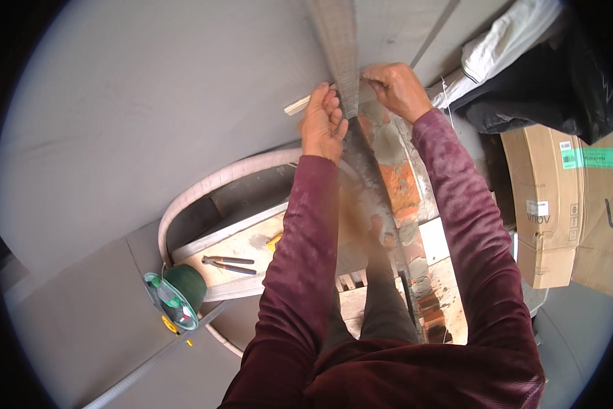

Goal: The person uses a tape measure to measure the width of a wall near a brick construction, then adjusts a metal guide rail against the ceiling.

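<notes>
My left hand (324, 122) is raised beside a long perforated metal profile (343, 61), its fingers curled around a short pale strip (297, 106) that looks like wood. On the profile's other side is my right hand (399, 89), fingers pinched together near the edge; whether it holds something small there, I cannot tell. Below the profile's lower end runs a narrow wall of orange bricks (399, 185) with grey mortar patches. A dark metal rail (375, 189) lies along the bricks. Both forearms are in maroon sleeves.
Pincers (229, 265) lie on a pale board (235, 249) at the left, beside a green bucket (186, 286) with a plastic bottle inside. A pale wrapped hose (204, 188) arches above. Cardboard boxes (547, 225) stand at the right, under black and white clothing (531, 87).
</notes>
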